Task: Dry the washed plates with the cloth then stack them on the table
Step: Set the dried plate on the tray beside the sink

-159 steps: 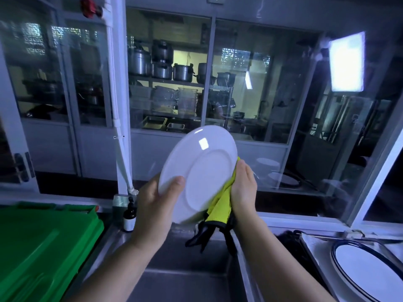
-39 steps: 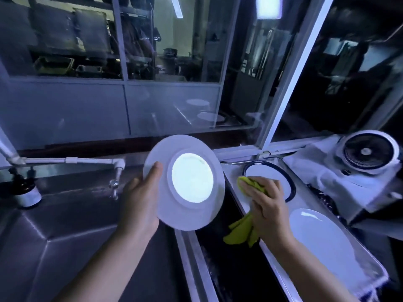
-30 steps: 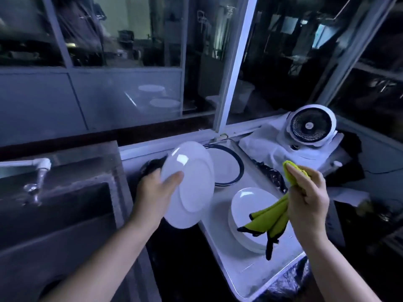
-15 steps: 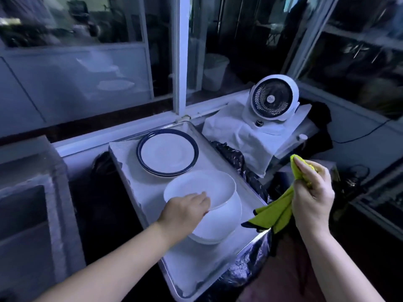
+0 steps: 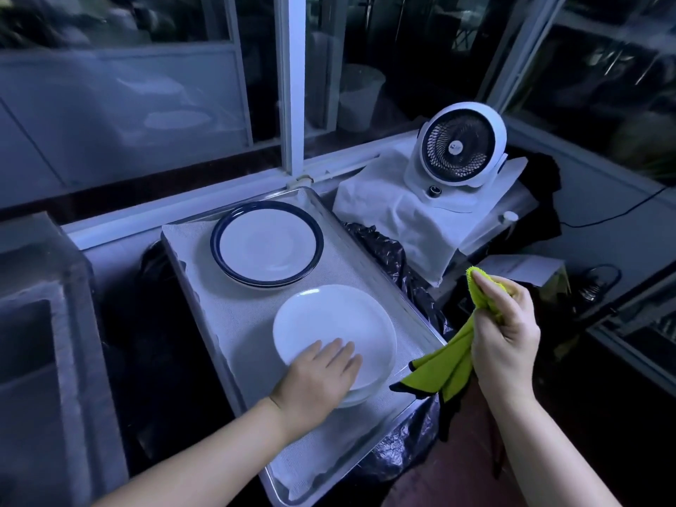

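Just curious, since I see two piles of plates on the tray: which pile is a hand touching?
The plain white stack, nearer the person; the left hand rests on it. The far stack has dark-blue rims.

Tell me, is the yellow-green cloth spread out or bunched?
Bunched. The right hand grips the yellow-green cloth in a fist, and its loose folds hang below.

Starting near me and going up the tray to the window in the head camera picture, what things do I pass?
left hand → stack of white plates → stack of blue-rimmed plates → white window post
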Available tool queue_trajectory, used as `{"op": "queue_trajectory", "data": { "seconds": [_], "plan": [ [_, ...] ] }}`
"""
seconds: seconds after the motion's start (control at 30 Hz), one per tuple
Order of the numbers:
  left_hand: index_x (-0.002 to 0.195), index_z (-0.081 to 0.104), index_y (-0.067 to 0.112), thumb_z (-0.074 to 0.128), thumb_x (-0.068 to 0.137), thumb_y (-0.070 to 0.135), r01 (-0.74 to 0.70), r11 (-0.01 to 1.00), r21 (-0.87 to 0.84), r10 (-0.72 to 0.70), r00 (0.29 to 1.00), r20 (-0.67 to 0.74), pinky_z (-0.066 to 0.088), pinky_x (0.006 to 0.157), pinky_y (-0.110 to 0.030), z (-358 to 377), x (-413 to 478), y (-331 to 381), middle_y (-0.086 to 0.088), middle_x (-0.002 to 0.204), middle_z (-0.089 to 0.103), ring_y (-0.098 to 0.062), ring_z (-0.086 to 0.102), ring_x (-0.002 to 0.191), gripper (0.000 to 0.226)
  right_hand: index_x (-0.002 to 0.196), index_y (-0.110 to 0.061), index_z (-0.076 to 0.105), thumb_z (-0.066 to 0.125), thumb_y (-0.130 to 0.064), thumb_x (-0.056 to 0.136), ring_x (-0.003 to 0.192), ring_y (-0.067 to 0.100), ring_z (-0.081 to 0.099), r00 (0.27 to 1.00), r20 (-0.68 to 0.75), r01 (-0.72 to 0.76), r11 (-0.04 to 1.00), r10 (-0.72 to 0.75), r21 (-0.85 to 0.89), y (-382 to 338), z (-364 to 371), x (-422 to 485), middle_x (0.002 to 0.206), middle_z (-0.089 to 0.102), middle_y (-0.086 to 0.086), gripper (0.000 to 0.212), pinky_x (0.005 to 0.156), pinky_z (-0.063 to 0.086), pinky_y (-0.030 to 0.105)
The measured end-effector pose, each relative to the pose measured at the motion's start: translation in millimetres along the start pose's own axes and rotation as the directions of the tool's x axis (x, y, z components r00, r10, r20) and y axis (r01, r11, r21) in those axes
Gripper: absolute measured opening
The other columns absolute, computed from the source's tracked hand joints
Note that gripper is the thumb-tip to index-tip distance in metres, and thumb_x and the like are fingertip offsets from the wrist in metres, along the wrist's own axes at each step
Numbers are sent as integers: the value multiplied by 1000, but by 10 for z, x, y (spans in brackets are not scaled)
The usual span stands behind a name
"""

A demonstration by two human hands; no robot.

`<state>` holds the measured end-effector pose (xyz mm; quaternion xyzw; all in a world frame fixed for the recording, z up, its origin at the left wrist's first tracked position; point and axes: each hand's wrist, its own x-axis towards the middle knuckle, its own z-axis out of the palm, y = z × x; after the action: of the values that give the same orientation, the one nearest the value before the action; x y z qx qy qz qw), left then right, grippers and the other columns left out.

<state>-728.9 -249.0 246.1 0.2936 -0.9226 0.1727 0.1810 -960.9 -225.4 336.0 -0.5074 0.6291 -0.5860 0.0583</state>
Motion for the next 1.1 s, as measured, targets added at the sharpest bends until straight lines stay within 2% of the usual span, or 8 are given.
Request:
{"op": "queue_trajectory", "data": {
  "seconds": [0.13, 0.23, 0.47, 0.63, 0.7, 0.83, 0.93, 1.1],
  "plan": [
    [101, 77, 20, 53, 90, 29, -7, 989, -145, 23, 993, 112, 57, 81, -30, 147, -24, 38, -2, 106, 74, -18, 70, 97, 28, 116, -15, 64, 46, 28, 75, 107, 6, 51, 999, 31, -18, 1000, 18, -6, 26, 36, -28, 108, 55, 1, 62, 92, 39, 11],
    [103, 76, 23, 72, 63, 68, 51, 980, -192, 2, 964, 267, 57, 84, -31, 196, -21, 71, 0, 109, 73, -16, 69, 100, 61, 116, -12, 64, 45, 29, 75, 105, 0, 51, 998, 46, -38, 999, 38, -4, 27, 83, -39, 109, 54, 6, 61, 92, 39, 10],
    [99, 76, 20, 51, 75, 50, 92, 980, -176, -56, 978, 200, 42, 92, -35, 232, 75, 101, -3, 106, 73, -21, 69, 97, 46, 116, -4, 64, 44, 33, 74, 102, -6, 51, 991, 133, -21, 999, 17, 29, -101, 320, -3, 108, 54, 15, 59, 90, 41, 8],
    [107, 73, 18, 63, 66, 61, 196, 933, -301, -129, 965, 227, 49, 90, -30, 186, -33, 53, -4, 111, 71, -22, 67, 101, 61, 123, -2, 60, 51, 30, 70, 109, 16, 53, 964, 243, 113, 993, -104, -22, -162, 738, 137, 114, 54, 18, 62, 95, 42, 22],
    [112, 71, 15, 60, 68, 61, 314, 882, -350, -250, 944, 217, 40, 99, -36, 132, -185, 9, -6, 117, 69, -24, 65, 107, 65, 133, -6, 52, 60, 21, 73, 119, 29, 47, 902, 418, 152, 985, -106, -78, -105, 952, 134, 129, 49, 21, 67, 103, 35, 29],
    [128, 59, 2, 64, 64, 68, 621, 748, -236, -570, 782, 252, 30, 105, -42, 37, -520, -61, -17, 137, 55, -30, 46, 125, 92, 153, -23, 14, 55, -32, 94, 147, 25, 11, 617, 779, 373, 831, 111, -414, 246, 1303, -156, 160, 12, 3, 73, 117, 11, 40],
    [125, 58, -8, 86, 41, 60, 753, 630, -192, -686, 655, 317, 32, 100, -37, 7, -569, -80, -22, 131, 58, -35, 58, 117, 112, 153, -17, -2, 39, -49, 97, 148, 25, -3, 588, 797, 486, 727, 139, -485, 434, 1474, -319, 161, -7, 3, 76, 117, -1, 39],
    [120, 62, -7, 93, 28, 54, 809, 548, -215, -742, 588, 323, 52, 89, -36, 22, -566, -72, -16, 114, 69, -31, 70, 98, 114, 153, -21, 6, 42, -43, 96, 148, 24, -2, 476, 879, 577, 768, -38, -279, 389, 1634, -409, 157, -10, -5, 70, 118, 6, 40]
  ]
}}
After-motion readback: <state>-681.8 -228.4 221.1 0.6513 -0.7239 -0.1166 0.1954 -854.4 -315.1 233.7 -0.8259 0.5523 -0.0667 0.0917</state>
